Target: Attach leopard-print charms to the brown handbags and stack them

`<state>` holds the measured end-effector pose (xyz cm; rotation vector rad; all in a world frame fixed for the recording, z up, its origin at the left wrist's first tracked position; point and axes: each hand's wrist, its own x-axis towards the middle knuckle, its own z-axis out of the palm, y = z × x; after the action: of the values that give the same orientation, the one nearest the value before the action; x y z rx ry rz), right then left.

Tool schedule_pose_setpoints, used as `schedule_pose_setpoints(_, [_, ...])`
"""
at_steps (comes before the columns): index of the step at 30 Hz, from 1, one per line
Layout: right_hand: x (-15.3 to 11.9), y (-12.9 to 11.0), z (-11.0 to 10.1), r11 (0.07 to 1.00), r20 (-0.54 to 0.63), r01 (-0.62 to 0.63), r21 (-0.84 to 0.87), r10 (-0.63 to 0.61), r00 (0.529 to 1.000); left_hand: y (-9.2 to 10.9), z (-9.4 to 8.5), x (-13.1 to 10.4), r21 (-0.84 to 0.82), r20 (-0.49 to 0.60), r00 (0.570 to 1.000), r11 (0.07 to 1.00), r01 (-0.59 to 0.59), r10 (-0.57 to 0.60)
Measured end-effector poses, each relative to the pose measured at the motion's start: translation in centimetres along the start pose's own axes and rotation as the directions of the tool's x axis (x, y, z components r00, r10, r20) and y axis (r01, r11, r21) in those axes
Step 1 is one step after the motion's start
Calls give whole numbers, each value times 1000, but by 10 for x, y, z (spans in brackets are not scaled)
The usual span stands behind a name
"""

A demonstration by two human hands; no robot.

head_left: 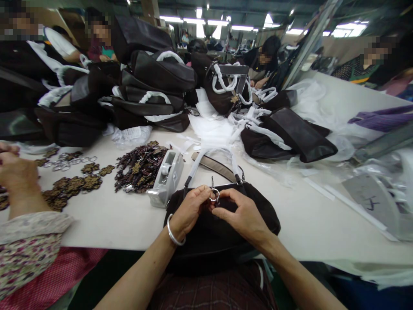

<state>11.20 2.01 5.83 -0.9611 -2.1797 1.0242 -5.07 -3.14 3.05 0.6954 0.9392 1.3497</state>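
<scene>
Pinching a metal ring point(214, 196) between both sets of fingertips, your left hand point(190, 211) and right hand point(241, 215) meet over the dark bag point(222, 237) at the table's point(129, 215) near edge. A tape dispenser point(167, 177) stands just left of the bag, beside a heap of charms point(140, 167), and a co-worker's hand point(16, 176) rests at far left.

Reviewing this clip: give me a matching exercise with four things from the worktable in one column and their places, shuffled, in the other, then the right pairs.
Things:
1. metal ring
2. tape dispenser
3. dark handbag
4. heap of charms

Places:
A. under both hands at the table's near edge
B. left of the tape dispenser
C. pinched between left hand and right hand
D. just left of the dark handbag

Pairs: 1-C, 2-D, 3-A, 4-B
</scene>
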Motion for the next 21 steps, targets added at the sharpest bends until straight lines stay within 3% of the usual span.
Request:
schedule_pose_setpoints(4, [3, 4, -4, 998, 68, 58, -35, -55, 996, 2, 0, -1, 186, -15, 999, 982, -25, 29])
schedule_pose_setpoints(8, [15, 8, -17, 910, 120, 244, -334, -216, 969, 3, 0, -1, 357, 9, 1000, 934, -5, 2])
schedule_pose_setpoints(11, [23, 7, -17, 835, 121, 317, -450, -294, 948, 2, 0, 0, 225, 102, 991, 972, 61, -86])
schedule_pose_setpoints(13, [27, 3, -13, 844, 27, 290, -452, -312, 950, 2, -2, 0, 45, 132, 983, 991, 126, -131])
schedule_pose_setpoints(15, [27, -1, -12, 899, -130, 208, -386, -276, 952, 2, -5, 0, -106, 126, 979, 979, 174, -160])
schedule_pose_setpoints(17, [24, -5, -13, 970, -213, 90, -225, -139, 967, 1, -8, 1, -182, 101, 981, 967, 180, -164])
schedule_pose_setpoints(21, [15, -10, -10, 976, 1, -137, 172, 139, 990, -4, -8, 3, -187, 31, 995, 977, 102, -98])
